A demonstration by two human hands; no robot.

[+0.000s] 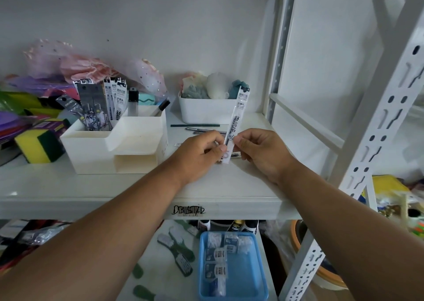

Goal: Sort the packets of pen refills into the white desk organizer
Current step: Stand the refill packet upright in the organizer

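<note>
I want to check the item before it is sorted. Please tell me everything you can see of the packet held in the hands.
The packet is a long, narrow sleeve that looks like clear plastic, with a white printed label, black characters and dark refills inside. It stands nearly upright, its top leaning slightly right, above the shelf. The left hand and the right hand both pinch its lower end. Its top overlaps the white bin behind it in view.

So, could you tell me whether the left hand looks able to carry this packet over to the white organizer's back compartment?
Probably yes. The left hand pinches the refill packet alongside the right hand, and the bare shelf between it and the white organizer leaves the way free.
</note>
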